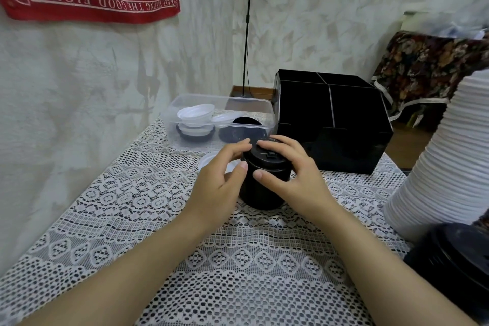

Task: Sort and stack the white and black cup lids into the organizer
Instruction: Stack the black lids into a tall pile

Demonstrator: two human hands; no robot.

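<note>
A stack of black lids (264,185) stands upright on the lace-covered table (238,267), in the middle. My left hand (219,180) grips its left side, thumb in front and fingers over the top rim. My right hand (293,174) grips the right side the same way. A white lid (211,161) lies on the cloth just behind my left hand, partly hidden. The black organizer (344,140) with four compartments stands behind the stack to the right. A clear plastic bin (219,119) at the back holds white and black lids.
A tall stack of white lids (434,156) leans at the right edge, with a stack of black lids (455,267) lying in front of it. A thin black stand pole (247,34) rises behind the bin. The wall is close on the left.
</note>
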